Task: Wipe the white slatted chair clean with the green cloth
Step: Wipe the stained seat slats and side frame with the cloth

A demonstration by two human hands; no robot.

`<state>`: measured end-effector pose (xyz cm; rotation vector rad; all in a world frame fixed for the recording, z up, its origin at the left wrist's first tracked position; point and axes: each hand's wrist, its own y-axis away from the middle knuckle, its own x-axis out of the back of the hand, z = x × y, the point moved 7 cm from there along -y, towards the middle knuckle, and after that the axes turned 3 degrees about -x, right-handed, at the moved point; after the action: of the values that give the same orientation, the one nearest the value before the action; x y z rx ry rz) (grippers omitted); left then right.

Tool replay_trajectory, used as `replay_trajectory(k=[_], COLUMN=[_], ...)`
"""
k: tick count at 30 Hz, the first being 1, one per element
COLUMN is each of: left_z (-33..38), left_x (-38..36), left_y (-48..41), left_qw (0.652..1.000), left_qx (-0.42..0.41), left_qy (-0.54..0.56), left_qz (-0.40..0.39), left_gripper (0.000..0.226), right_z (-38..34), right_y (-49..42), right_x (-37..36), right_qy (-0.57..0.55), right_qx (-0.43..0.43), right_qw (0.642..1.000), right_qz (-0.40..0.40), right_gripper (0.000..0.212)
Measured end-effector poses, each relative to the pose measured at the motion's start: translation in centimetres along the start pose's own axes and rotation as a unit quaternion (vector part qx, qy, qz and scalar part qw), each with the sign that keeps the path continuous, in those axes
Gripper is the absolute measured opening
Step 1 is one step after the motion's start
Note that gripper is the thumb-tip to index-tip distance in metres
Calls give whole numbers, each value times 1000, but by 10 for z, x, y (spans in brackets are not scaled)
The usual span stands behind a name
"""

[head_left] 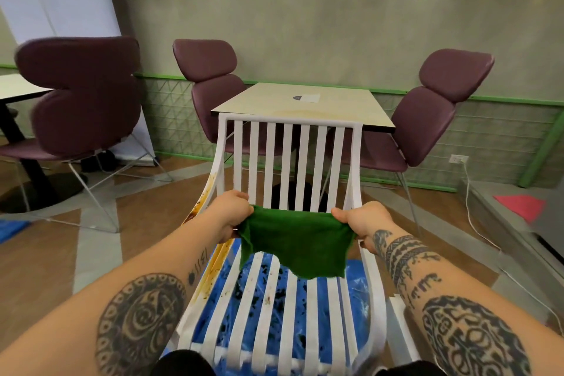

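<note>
The white slatted chair (290,156) stands right in front of me, its back towards a table. Brown and yellow stains run down its left side rail, and dark specks dot the seat slats. The green cloth (294,243) is stretched flat in the air above the rear of the seat. My left hand (232,212) pinches its left top corner and my right hand (363,220) pinches its right top corner. The lower edge of the cloth hangs loose over the slats.
A beige square table (305,104) stands just behind the chair, with purple padded chairs on its left (210,82) and right (433,119). Another purple chair (82,91) stands far left. Blue plastic sheeting (355,278) lies under the white chair. A white cable (470,214) trails across the floor on the right.
</note>
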<state>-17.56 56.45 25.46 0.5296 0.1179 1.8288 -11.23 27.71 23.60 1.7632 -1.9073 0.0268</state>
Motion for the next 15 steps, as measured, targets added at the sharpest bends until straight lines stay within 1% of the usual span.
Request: replay_trajectory(k=[1, 2, 4, 5, 6, 7, 8, 9, 10, 11, 13, 15], left_z=[1, 2, 9, 13, 16, 19, 21, 22, 24, 26, 33, 41], left_x=[3, 5, 8, 9, 10, 12, 14, 16, 18, 21, 24, 23], left_y=[-1, -4, -3, -1, -1, 1, 3, 5, 5, 5, 8, 12], left_qw=[1000, 999, 998, 997, 997, 996, 995, 994, 992, 988, 967, 925], left_qx=[-10, -25, -57, -70, -81, -89, -96, -101, -111, -124, -165, -211], left_qy=[2, -3, -6, 0, 3, 0, -12, -27, -51, -86, -191, -315], left_qz=[11, 20, 30, 28, 20, 7, -10, -27, -39, -46, -39, -25], left_gripper=[34, 34, 37, 36, 33, 29, 23, 16, 14, 20, 27, 21], right_z=[-4, -7, -11, -14, -16, -18, -19, -21, -22, -25, -34, -39], right_y=[0, 1, 9, 13, 15, 16, 16, 17, 17, 17, 20, 22], right_x=[0, -1, -8, -9, -9, -7, -4, -2, 1, 5, 11, 15], right_qy=[-2, -25, -85, -104, -108, -100, -77, -32, 34, 125, 278, 339], right_qx=[25, 44, 54, 57, 67, 82, 96, 108, 125, 151, 210, 238], right_qw=[1000, 999, 992, 987, 984, 983, 982, 982, 981, 973, 935, 909], right_qz=[-3, -20, -79, -104, -121, -134, -145, -150, -146, -126, -71, -43], right_gripper=[67, 56, 23, 17, 17, 21, 29, 37, 41, 40, 26, 13])
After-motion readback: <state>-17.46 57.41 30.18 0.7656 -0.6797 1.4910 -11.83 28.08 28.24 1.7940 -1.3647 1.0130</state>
